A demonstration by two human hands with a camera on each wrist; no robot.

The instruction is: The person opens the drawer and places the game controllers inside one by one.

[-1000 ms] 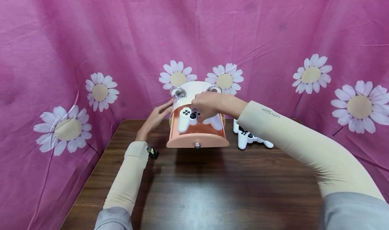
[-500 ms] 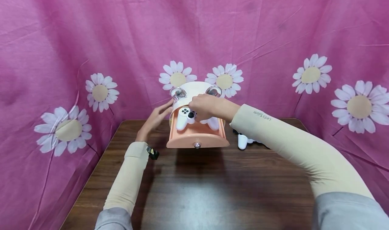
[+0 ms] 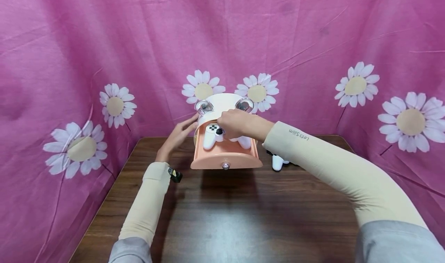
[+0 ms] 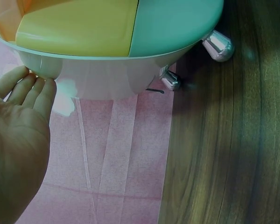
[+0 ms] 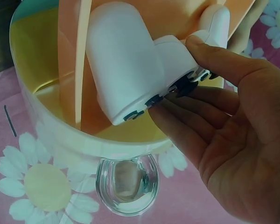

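In the head view a small white-topped cabinet [image 3: 224,100] stands at the back of the table, its peach drawer [image 3: 205,162] pulled out by a silver knob. My right hand [image 3: 238,123] pinches the middle of a white game controller [image 3: 209,138] over the drawer. The right wrist view shows thumb and fingers on either side of the controller [image 5: 119,60], whose grips point into the drawer. At the cabinet's left side, my left hand [image 3: 178,136] has its fingertips on the white wall. Its fingers look nearly straight in the left wrist view.
Another white controller [image 3: 277,162] lies on the wooden table [image 3: 222,216] right of the cabinet, partly hidden by my right sleeve. Lower yellow [image 4: 79,28] and green [image 4: 177,28] drawers and silver feet show in the left wrist view. A pink flowered curtain [image 3: 222,31] hangs behind.
My right hand has shifted left with the controller, slightly deeper over the drawer, and its sleeve now covers more of the controller on the table. My left hand has stayed in place.
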